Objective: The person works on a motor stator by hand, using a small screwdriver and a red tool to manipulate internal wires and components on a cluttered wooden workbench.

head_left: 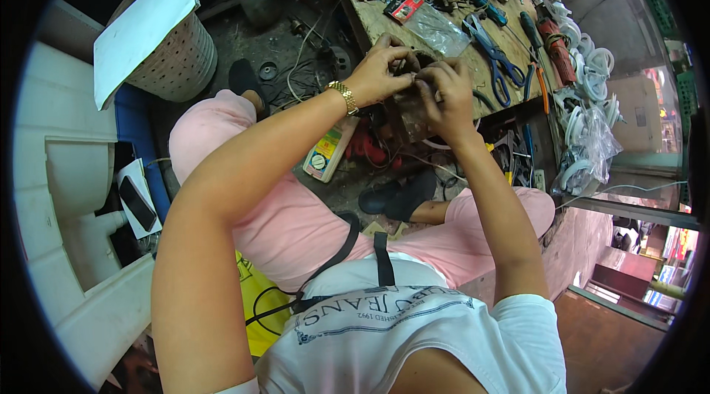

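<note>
A dark, rusty-looking metal part (409, 119) with a round opening at its top stands at the near edge of the wooden workbench (367, 18). Over the opening's left side, my left hand (383, 75) has its fingers bent and its thumb and fingertips pinched together. My right hand (448, 95) lies on the right side of the part, its fingers curled, its thumb and fingertips closed beside the left fingertips. Anything small between the fingers is hidden. A gold-coloured watch or bracelet (343, 97) circles my left wrist.
Blue-handled scissors (497, 58), screwdrivers, orange-handled pliers (542, 83), a plastic packet (438, 28) and several small metal parts crowd the bench. White ring-shaped parts (592, 76) hang along its right. Below sits a yellow multimeter (322, 154). A perforated drum (174, 61) stands left.
</note>
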Motion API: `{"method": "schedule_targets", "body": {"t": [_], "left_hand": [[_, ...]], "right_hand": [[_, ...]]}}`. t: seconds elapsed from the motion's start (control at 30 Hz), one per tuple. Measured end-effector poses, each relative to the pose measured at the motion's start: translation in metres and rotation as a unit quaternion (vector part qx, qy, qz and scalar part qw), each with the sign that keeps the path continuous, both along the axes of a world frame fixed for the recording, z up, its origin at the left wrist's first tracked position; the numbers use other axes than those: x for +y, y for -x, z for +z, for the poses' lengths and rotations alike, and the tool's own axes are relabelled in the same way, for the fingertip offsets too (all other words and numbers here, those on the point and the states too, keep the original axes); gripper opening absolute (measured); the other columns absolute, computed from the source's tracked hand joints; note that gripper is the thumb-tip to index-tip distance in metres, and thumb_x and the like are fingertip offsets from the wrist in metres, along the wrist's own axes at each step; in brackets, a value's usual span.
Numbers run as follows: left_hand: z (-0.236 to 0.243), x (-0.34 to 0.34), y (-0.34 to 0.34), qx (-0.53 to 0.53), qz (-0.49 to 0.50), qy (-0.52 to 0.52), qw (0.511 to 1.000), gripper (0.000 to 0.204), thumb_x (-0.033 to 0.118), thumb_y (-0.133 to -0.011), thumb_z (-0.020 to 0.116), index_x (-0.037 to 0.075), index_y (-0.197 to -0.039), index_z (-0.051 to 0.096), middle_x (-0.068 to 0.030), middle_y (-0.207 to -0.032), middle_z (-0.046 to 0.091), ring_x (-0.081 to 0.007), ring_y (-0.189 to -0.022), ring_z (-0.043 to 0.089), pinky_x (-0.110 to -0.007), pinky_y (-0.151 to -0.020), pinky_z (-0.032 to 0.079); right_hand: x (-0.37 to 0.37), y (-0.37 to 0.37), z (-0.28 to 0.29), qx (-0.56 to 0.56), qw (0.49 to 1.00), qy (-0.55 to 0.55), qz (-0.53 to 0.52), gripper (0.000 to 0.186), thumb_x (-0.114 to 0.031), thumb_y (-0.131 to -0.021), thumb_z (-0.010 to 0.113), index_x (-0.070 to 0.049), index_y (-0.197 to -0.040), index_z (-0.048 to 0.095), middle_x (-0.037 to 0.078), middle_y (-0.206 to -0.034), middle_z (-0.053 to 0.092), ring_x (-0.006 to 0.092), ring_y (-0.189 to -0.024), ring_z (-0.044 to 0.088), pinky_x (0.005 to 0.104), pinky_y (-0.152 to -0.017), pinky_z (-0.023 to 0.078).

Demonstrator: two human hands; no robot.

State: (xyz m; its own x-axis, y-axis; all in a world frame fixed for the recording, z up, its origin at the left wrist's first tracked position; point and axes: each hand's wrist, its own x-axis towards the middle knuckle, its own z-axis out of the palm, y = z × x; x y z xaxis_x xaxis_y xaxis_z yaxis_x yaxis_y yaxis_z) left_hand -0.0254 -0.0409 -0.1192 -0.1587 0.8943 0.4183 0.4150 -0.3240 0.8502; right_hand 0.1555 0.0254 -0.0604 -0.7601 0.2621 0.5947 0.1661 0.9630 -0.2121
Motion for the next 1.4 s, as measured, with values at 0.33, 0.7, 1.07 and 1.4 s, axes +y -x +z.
{"method": "schedule_targets", "body": {"t": [0.33, 0.7, 1.07, 1.4], "left_hand": [[0.013, -0.021, -0.005, 0.063, 0.036, 0.029, 0.997, 0.038, 0.003, -0.077, 0.076, 0.004, -0.11, 0.058, -0.0151, -0.111, 0.056, -0.032, -0.096, 0.063, -0.039, -0.082, 0.054], [0.011, -0.021, 0.005, 0.135, 0.009, -0.029, 0.99, 0.029, 0.002, -0.078, 0.073, 0.006, -0.107, 0.07, -0.0112, -0.116, 0.065, -0.0323, -0.105, 0.067, -0.037, -0.085, 0.057], [0.023, -0.006, 0.019, 0.194, -0.028, -0.001, 0.981, 0.049, 0.005, -0.073, 0.074, 0.009, -0.121, 0.064, -0.0105, -0.134, 0.059, -0.0341, -0.102, 0.067, -0.04, -0.087, 0.057], [0.04, 0.0, 0.017, 0.268, -0.109, 0.051, 0.956, 0.04, 0.01, -0.072, 0.075, 0.006, -0.111, 0.071, -0.0136, -0.125, 0.063, -0.0348, -0.102, 0.067, -0.04, -0.088, 0.056]], "right_hand": [[0.005, -0.006, 0.0, -0.05, 0.992, 0.09, -0.079, 0.025, -0.026, -0.08, 0.077, -0.011, -0.099, 0.072, 0.008, -0.097, 0.07, 0.0308, -0.092, 0.063, 0.0428, -0.079, 0.044], [0.017, 0.01, -0.001, -0.016, 0.978, 0.195, -0.068, 0.014, -0.016, -0.078, 0.072, -0.006, -0.088, 0.071, 0.012, -0.085, 0.071, 0.0325, -0.082, 0.066, 0.0415, -0.073, 0.049], [0.023, 0.008, -0.019, 0.029, 0.921, 0.387, -0.024, 0.01, -0.005, -0.083, 0.07, 0.002, -0.09, 0.068, 0.007, -0.077, 0.068, 0.0113, -0.073, 0.062, 0.0294, -0.069, 0.05], [0.042, -0.01, -0.016, 0.01, 0.912, 0.408, 0.031, 0.007, -0.003, -0.084, 0.067, 0.002, -0.089, 0.065, 0.005, -0.081, 0.065, 0.0112, -0.079, 0.059, 0.0287, -0.075, 0.049]]}}
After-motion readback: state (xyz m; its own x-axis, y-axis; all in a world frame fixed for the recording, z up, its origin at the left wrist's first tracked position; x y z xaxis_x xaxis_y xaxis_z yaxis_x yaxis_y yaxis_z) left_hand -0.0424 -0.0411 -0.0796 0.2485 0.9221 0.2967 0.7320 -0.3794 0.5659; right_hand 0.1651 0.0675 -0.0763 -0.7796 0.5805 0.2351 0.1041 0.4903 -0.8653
